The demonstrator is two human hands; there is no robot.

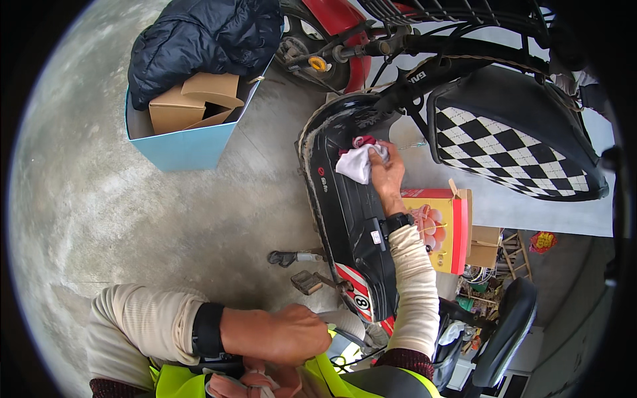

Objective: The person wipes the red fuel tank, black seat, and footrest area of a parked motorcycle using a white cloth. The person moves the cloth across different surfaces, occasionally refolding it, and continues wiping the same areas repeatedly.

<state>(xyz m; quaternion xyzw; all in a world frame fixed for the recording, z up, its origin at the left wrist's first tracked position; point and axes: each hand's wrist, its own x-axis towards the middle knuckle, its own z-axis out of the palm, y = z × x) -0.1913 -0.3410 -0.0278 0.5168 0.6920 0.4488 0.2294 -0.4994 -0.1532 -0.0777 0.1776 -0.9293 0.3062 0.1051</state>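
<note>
My right hand [389,169] holds a bunched white and dark red cloth [354,167] against the black footboard [343,199] of an electric bicycle. The cloth lies toward the front end of the board, near the frame tube. My left hand [298,334] is low in front of my body, its back toward me. Its fingers are curled under and out of sight, so whether it holds anything is hidden. Beyond it, the footboard's rear end has red and white stripes [356,288]. A pedal [306,282] sticks out beside it.
A blue bin [184,151] at the upper left holds an open cardboard box [176,107] and a dark padded jacket [209,40]. A checkered seat [507,149] overhangs the right. Behind my right forearm stands a red and yellow carton [438,229]. A black saddle [507,333] is at lower right.
</note>
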